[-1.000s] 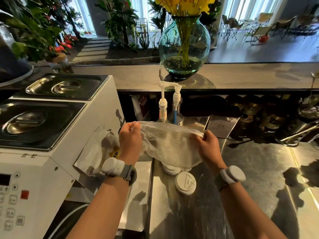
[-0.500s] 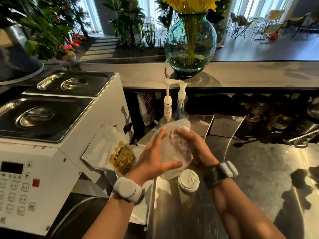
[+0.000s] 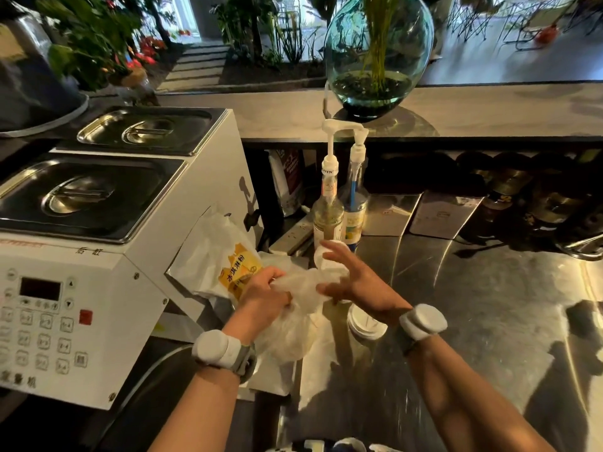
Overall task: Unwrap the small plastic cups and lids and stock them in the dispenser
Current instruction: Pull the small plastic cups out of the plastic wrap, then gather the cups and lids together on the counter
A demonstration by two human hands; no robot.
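A crumpled clear plastic wrapper (image 3: 293, 327) hangs over the steel counter (image 3: 473, 321) in front of me. My left hand (image 3: 266, 296) is closed on its upper left part. My right hand (image 3: 354, 280) touches the wrapper's right side with fingers spread, and something white shows behind its fingertips. A white round lid (image 3: 365, 324) lies on the counter just under my right wrist. No dispenser or cups are visible.
A white machine (image 3: 98, 288) with two steel pan lids and a keypad stands at the left. A white and yellow powder bag (image 3: 225, 265) leans on it. Two pump bottles (image 3: 342, 210) stand behind my hands. A glass vase (image 3: 378, 57) sits on the raised ledge.
The wrapper was stretched wide between both hands, then bunched together. Now my left hand grips it lower down and my right hand has opened its fingers. The view has moved closer.
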